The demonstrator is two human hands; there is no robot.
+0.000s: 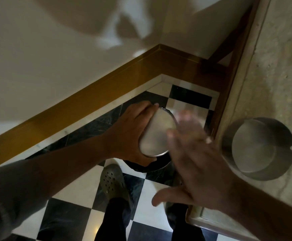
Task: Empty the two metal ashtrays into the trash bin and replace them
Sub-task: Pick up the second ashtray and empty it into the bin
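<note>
Over checkered floor (82, 185), left hand (129, 134) grips ashtray (157, 134).

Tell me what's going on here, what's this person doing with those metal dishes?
A person is emptying ashtrays. The left hand holds one metal ashtray upside down over a dark trash bin on the checkered floor. The right hand, open and blurred with motion, is right beside its base, possibly tapping it. The second ashtray sits upside down on the stone table to the right, untouched by either hand.
</note>
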